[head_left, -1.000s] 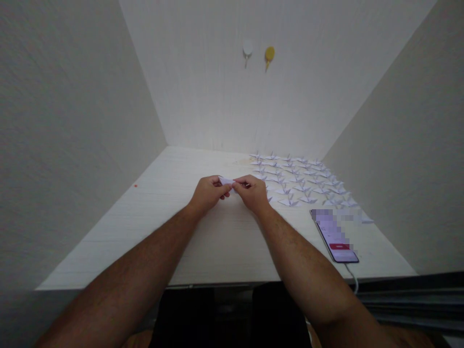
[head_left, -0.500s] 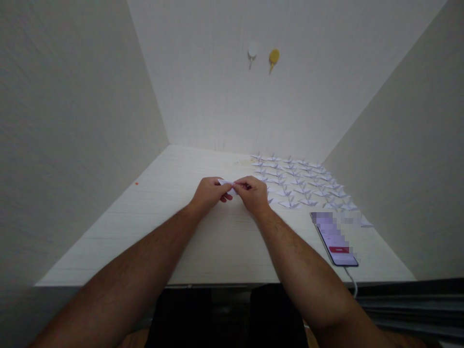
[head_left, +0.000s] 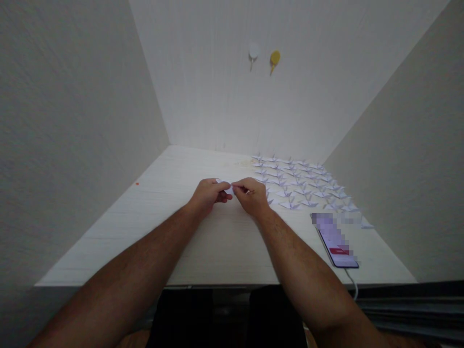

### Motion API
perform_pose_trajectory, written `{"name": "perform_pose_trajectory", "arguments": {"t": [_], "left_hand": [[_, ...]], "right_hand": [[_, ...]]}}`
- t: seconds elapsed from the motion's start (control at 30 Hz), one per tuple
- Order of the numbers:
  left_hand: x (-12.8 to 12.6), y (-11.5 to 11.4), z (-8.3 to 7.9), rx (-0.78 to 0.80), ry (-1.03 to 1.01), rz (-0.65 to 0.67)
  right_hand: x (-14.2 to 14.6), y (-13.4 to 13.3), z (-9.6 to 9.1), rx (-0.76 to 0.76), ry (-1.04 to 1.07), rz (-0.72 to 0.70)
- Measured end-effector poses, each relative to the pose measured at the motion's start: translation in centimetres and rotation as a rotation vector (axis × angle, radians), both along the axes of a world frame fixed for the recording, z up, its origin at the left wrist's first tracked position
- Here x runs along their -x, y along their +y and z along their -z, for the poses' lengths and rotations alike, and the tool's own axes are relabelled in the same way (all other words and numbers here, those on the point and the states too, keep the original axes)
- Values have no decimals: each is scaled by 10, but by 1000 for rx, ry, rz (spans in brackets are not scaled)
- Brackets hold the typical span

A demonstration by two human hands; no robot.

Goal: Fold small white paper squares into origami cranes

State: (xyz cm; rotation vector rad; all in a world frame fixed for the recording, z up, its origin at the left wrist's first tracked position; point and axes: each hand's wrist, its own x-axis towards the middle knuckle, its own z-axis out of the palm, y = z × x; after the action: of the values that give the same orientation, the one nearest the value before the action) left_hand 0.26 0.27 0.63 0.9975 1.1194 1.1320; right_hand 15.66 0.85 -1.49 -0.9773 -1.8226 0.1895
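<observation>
A small piece of folded white paper (head_left: 228,190) is pinched between my two hands above the middle of the table. My left hand (head_left: 210,194) grips its left part between thumb and fingers, covering much of it. On the other side, my right hand (head_left: 252,194) is closed with thumb and index finger on the paper's right edge. Exact folds are too small to make out. Just right of my right hand, several white paper cranes (head_left: 299,183) stand in rows on the table.
A phone (head_left: 335,241) with a lit screen lies at the right, its white cable (head_left: 352,282) running over the front edge of the white table (head_left: 221,256). Walls enclose the table at left, back and right. A white hook (head_left: 253,52) and a yellow hook (head_left: 275,59) hang on the back wall.
Both hands stay in nearly the same place with the paper. It has turned a little between my fingers, and less of it shows now.
</observation>
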Motion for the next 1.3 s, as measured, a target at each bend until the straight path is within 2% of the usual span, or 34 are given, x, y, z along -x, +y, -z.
{"name": "perform_pose_trajectory", "arguments": {"t": [0.7, 0.97, 1.17, 1.3], "left_hand": [[1, 2, 2, 9, -86, -20], [2, 0, 1, 8, -51, -21], [1, -1, 0, -36, 7, 33], [0, -3, -2, -46, 10, 17]], "right_hand": [[0, 2, 3, -89, -15, -74], [0, 2, 5, -56, -4, -78], [3, -1, 1, 62, 109, -17], [5, -2, -2, 264, 262, -42]]}}
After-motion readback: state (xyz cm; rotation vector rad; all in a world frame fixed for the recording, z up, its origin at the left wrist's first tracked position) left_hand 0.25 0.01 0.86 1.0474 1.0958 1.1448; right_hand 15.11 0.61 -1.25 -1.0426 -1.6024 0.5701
